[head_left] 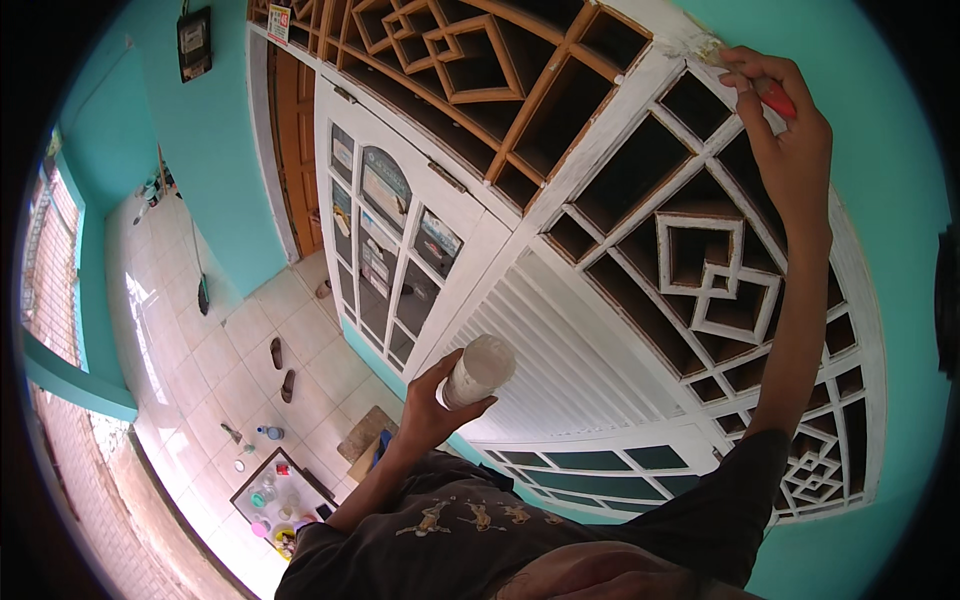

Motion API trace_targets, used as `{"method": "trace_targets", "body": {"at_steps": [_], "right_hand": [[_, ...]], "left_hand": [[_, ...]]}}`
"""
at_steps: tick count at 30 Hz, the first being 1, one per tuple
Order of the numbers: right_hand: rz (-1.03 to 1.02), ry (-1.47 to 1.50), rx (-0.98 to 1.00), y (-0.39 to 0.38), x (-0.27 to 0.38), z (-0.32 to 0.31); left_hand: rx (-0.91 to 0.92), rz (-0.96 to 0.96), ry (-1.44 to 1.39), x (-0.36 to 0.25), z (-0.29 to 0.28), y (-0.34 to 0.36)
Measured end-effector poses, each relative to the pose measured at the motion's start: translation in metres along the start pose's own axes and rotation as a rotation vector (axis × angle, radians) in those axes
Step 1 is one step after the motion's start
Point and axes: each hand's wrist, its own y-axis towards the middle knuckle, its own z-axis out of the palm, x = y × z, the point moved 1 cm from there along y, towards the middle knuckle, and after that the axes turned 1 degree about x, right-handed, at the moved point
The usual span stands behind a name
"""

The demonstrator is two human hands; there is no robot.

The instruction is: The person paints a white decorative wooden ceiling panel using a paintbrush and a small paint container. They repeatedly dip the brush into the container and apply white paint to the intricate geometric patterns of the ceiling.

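My left hand (437,407) is wrapped round a clear cup (480,370) with whitish contents, held out in front of my chest. Raised high at the upper right, my right hand (775,95) grips a paintbrush with a red handle (777,99). The brush's bristles lie near the top corner of the white wooden frame (690,45), where it meets the turquoise wall; whether they touch is hard to make out. Beside this hand stands a white lattice (720,265) with nested diamond shapes. Left of that corner, another lattice (480,60) is bare orange-brown wood.
A white door with glass panes (385,225) is below the brown lattice. On the tiled floor (210,350) far below stand a low table (245,490) with cups and small items, a blue bottle (270,432), dark sandals (288,386) and a broom (203,295).
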Motion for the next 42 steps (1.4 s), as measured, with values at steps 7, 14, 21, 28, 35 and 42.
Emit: {"method": "trace_targets", "body": {"at_steps": [7, 14, 21, 28, 35, 42], "right_hand": [[-0.009, 0.075, -0.084, -0.012, 0.004, -0.011], [-0.181, 0.327, -0.125, 0.017, 0.019, 0.015], [-0.293, 0.261, -0.129, 0.053, 0.025, 0.058], [-0.248, 0.367, -0.207, -0.010, 0.032, 0.111], [-0.408, 0.238, -0.215, 0.035, 0.015, 0.126], [-0.413, 0.281, -0.160, 0.127, 0.023, 0.132]], "left_hand": [[-0.019, -0.004, 0.008, 0.004, -0.005, -0.008], [-0.009, -0.003, -0.002, -0.001, -0.002, -0.006], [-0.038, 0.031, 0.006, -0.004, 0.000, -0.010], [-0.109, -0.011, -0.002, 0.007, -0.007, -0.015], [-0.064, -0.039, 0.024, 0.003, -0.014, -0.006], [-0.096, 0.016, -0.005, -0.001, -0.011, -0.007]]}}
